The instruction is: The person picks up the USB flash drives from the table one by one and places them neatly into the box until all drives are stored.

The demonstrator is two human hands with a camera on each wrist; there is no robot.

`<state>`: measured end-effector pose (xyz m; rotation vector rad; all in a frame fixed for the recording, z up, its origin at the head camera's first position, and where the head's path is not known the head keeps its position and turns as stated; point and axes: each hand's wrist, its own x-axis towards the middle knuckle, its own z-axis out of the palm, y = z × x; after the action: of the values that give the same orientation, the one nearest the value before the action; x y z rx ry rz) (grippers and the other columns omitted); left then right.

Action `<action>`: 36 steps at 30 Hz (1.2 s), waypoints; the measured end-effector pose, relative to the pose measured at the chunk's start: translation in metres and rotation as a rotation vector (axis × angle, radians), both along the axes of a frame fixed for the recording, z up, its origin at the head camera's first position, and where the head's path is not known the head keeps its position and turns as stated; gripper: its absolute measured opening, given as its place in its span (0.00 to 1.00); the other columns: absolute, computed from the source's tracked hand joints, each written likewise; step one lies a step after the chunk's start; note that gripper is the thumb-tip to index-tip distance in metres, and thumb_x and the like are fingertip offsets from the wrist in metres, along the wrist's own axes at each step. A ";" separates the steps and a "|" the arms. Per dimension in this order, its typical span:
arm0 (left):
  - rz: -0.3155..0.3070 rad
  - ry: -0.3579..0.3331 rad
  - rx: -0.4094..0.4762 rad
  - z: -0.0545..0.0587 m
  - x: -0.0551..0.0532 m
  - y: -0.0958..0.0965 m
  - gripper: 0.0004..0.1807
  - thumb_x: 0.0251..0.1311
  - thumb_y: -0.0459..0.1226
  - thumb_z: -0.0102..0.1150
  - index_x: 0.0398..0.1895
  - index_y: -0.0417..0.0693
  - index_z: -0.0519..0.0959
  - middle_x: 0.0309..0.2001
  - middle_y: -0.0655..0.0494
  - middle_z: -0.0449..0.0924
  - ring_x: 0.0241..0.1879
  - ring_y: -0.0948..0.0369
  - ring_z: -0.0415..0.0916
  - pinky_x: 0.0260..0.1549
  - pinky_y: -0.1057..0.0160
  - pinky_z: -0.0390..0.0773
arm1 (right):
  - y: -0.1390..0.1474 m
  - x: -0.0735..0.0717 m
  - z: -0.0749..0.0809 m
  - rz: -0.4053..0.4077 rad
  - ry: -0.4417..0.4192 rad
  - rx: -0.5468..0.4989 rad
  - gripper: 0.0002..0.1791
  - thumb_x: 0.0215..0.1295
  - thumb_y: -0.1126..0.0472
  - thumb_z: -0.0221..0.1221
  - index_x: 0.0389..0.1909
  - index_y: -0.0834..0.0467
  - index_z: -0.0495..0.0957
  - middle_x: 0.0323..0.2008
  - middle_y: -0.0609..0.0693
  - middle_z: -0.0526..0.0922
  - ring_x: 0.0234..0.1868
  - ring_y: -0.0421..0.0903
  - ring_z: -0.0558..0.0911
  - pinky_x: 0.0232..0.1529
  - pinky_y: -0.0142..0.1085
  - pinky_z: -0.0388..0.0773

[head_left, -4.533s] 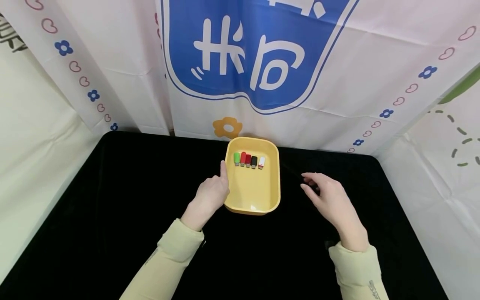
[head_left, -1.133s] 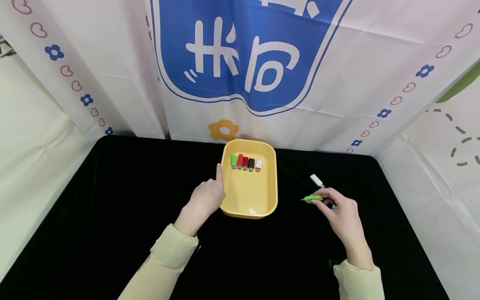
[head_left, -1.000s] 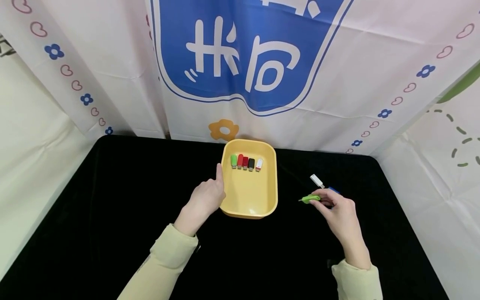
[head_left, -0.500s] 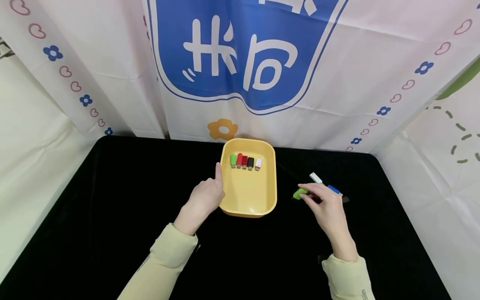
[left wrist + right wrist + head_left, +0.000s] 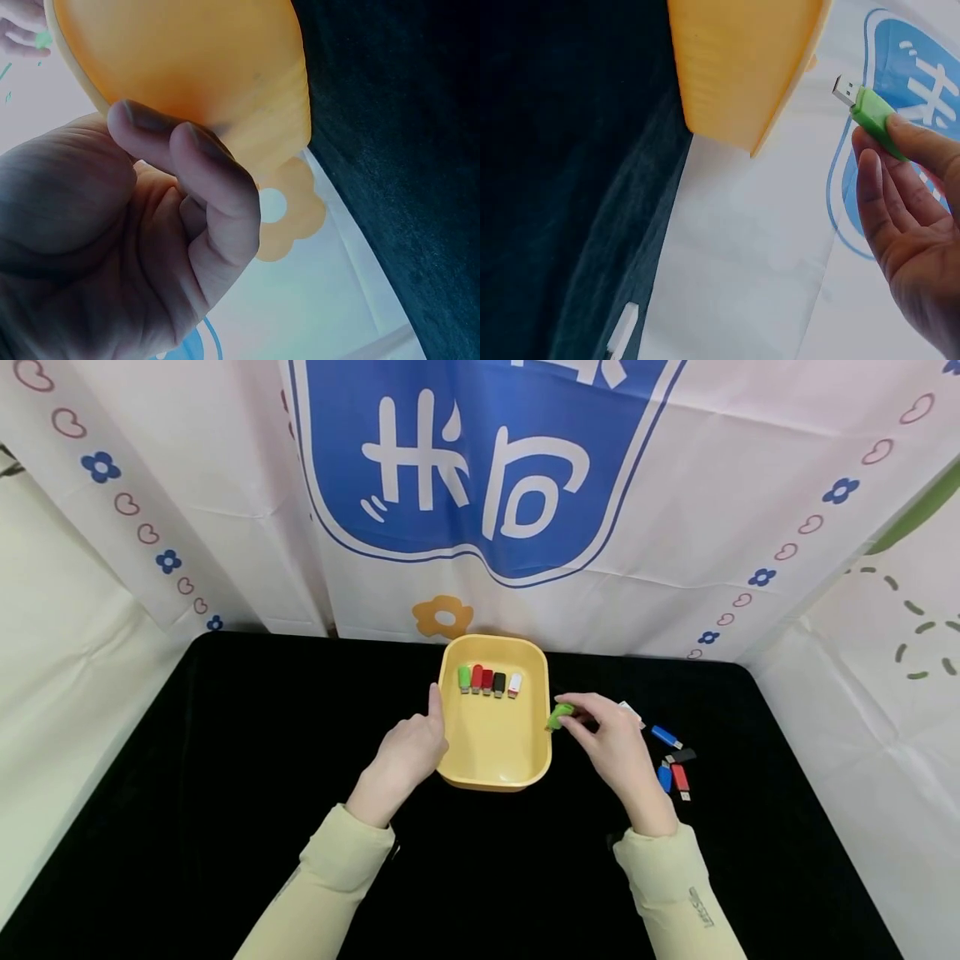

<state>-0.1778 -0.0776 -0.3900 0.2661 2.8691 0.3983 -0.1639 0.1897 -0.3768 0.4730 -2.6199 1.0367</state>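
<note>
My left hand (image 5: 408,752) holds the left side of the yellow plastic tray (image 5: 491,747); its curled fingertips lie against the outer wall in the left wrist view. A green USB stick (image 5: 559,717) is pinched between thumb and fingers of my right hand (image 5: 615,743), at the tray's right rim. In the right wrist view its metal plug (image 5: 846,90) points away from the hand. Inside the tray, near the far end, stand in one row a green USB stick (image 5: 464,680), a red one (image 5: 477,679), a dark red one (image 5: 487,682), a black one (image 5: 499,685) and a white one (image 5: 514,685).
Right of the tray, on the black cloth (image 5: 300,735), lie a white USB stick (image 5: 632,711), a blue one (image 5: 664,736), a black one (image 5: 682,755), another blue one (image 5: 664,777) and a red one (image 5: 679,777). A printed curtain (image 5: 660,602) hangs behind.
My right hand has picked up the green USB stick and carried it left to the tray's rim, uncovering the loose sticks. The left hand keeps its place at the tray.
</note>
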 end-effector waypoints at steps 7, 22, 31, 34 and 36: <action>0.001 -0.006 0.006 0.000 -0.001 0.000 0.45 0.68 0.33 0.54 0.78 0.30 0.39 0.16 0.54 0.71 0.13 0.62 0.64 0.13 0.68 0.62 | -0.016 -0.021 0.003 0.038 -0.047 0.070 0.14 0.62 0.67 0.66 0.49 0.59 0.84 0.45 0.54 0.87 0.40 0.47 0.86 0.42 0.42 0.84; 0.001 -0.005 0.016 0.000 -0.001 0.000 0.45 0.68 0.33 0.54 0.78 0.31 0.38 0.15 0.54 0.70 0.13 0.62 0.64 0.13 0.68 0.61 | -0.035 -0.053 -0.018 0.121 -0.181 0.262 0.12 0.61 0.70 0.66 0.46 0.60 0.86 0.48 0.54 0.87 0.50 0.49 0.85 0.50 0.44 0.82; -0.004 0.006 0.015 0.001 -0.001 0.000 0.45 0.68 0.33 0.54 0.78 0.30 0.40 0.15 0.54 0.70 0.13 0.62 0.64 0.13 0.68 0.61 | -0.038 -0.060 -0.020 0.131 -0.176 0.356 0.10 0.61 0.73 0.64 0.43 0.62 0.86 0.45 0.54 0.87 0.47 0.48 0.84 0.48 0.41 0.82; 0.000 -0.007 0.011 0.001 -0.002 0.000 0.45 0.68 0.33 0.53 0.78 0.30 0.39 0.15 0.54 0.70 0.13 0.62 0.63 0.13 0.68 0.61 | -0.042 -0.062 -0.022 0.142 -0.164 0.429 0.10 0.62 0.72 0.63 0.42 0.61 0.86 0.45 0.53 0.88 0.43 0.47 0.83 0.45 0.40 0.81; 0.001 -0.012 0.013 0.001 -0.002 0.001 0.44 0.68 0.33 0.53 0.78 0.30 0.38 0.15 0.54 0.70 0.13 0.62 0.64 0.13 0.68 0.61 | -0.044 -0.064 -0.024 0.143 -0.159 0.469 0.10 0.62 0.72 0.63 0.43 0.60 0.86 0.44 0.53 0.88 0.40 0.46 0.82 0.43 0.39 0.80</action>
<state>-0.1795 -0.0769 -0.3888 0.2638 2.8558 0.4170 -0.2274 0.1457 -0.4004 0.7124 -3.0130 0.5009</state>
